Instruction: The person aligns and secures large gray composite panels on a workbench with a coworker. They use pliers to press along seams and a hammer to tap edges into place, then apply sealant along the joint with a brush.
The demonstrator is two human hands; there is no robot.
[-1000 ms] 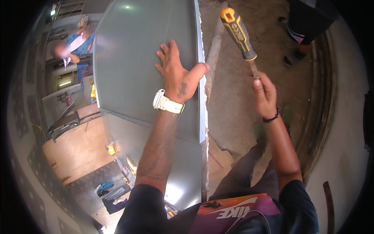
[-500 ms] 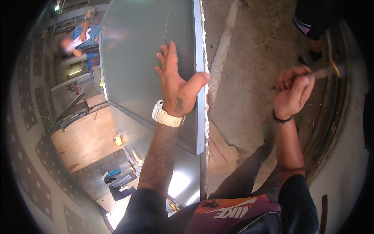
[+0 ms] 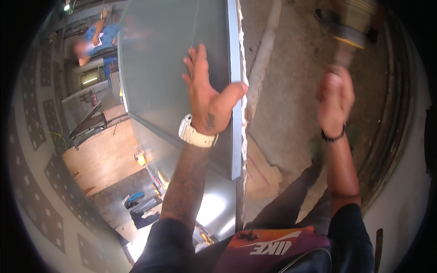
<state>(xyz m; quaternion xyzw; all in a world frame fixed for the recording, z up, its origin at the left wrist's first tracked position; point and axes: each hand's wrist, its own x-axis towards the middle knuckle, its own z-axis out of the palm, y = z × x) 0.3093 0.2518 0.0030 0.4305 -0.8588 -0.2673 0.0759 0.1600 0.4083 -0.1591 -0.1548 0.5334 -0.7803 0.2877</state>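
A large grey sheet panel [image 3: 159, 59] with a folded, light-coloured edge [image 3: 235, 91] stands in front of me. My left hand [image 3: 207, 98] lies spread on its face, with the thumb over that edge. A cream watch is on the left wrist. My right hand [image 3: 336, 93], off to the right and apart from the panel, is closed around the handle of a tool. The tool's broad pale head [image 3: 357, 20] has a yellow rim and is smeared by motion, so its exact kind is unclear.
At upper left a person [image 3: 98, 38] in a blue shirt is beyond the panel. Lower left, several hand tools [image 3: 136, 200] lie by a plywood board [image 3: 100, 157]. A long pipe-like bar [image 3: 264, 54] and a piece of cardboard [image 3: 264, 173] are on the floor.
My right hand has turned the tool so its head points up and away, where before it pointed right. The left hand keeps its place on the panel.
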